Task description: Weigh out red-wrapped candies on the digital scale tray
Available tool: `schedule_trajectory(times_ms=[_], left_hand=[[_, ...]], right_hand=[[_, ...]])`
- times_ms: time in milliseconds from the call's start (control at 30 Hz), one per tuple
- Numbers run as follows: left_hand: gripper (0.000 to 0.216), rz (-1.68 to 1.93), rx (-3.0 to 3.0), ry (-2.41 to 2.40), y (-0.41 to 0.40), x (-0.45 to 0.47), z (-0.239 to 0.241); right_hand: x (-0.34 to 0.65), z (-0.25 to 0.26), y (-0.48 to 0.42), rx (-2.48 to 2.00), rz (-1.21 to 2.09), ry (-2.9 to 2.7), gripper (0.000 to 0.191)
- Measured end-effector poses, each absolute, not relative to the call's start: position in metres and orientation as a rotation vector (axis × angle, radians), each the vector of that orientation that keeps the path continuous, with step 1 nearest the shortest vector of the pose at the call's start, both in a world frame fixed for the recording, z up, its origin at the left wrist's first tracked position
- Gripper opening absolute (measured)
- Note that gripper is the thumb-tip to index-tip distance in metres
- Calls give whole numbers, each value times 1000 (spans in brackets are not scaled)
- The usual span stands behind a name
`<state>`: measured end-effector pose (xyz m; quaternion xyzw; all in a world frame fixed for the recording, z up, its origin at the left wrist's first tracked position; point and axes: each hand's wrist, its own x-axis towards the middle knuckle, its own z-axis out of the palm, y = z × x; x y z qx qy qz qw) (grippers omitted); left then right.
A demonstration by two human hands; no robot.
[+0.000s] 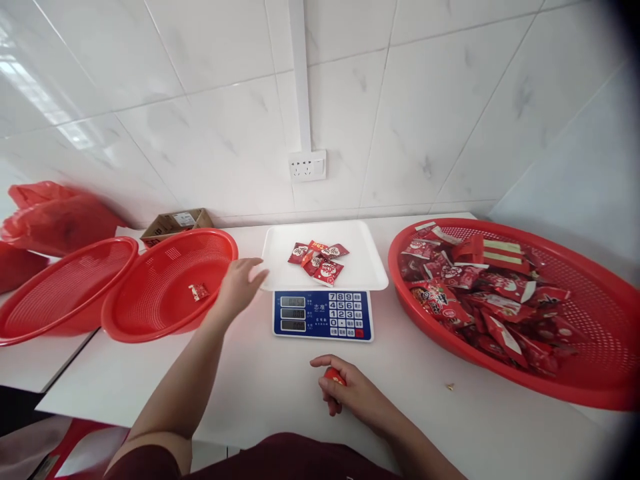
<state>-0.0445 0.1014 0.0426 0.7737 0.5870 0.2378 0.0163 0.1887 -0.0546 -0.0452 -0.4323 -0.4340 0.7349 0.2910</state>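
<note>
Several small red printed packets (320, 261) lie in a loose pile on the white weighing tray of a digital scale (363, 256). The scale's blue keypad and three displays (323, 317) face me. At the tray's left edge, beside the middle basket, my left hand (240, 283) hovers with fingers apart and holds nothing. My right hand (343, 387) is in front of the scale, curled around a small red object with yellow marks (335, 376), which is mostly hidden by the fingers. Its index finger points out to the left.
On the right, a big red basket (407, 303) holds many red packets. A red basket (115, 327) on the left contains one small packet (199, 291); another basket (60, 293) stands beyond it. Behind are a cardboard box (175, 223), red bags (65, 217) and a wall socket (307, 166).
</note>
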Motion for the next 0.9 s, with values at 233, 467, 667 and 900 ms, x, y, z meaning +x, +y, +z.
schedule_trajectory(times_ms=[233, 467, 667, 900], left_hand=[[25, 712, 2571, 1401, 133, 52, 35], [27, 989, 2487, 1827, 120, -16, 60], [23, 960, 2477, 1998, 109, -57, 66], [28, 488, 2531, 1642, 146, 32, 48]], right_hand=[[189, -55, -53, -1121, 1888, -1132, 52], [189, -51, -55, -1124, 1887, -1141, 46], [186, -49, -55, -1166, 1920, -1193, 44], [188, -51, -54, -1134, 1867, -1176, 50]])
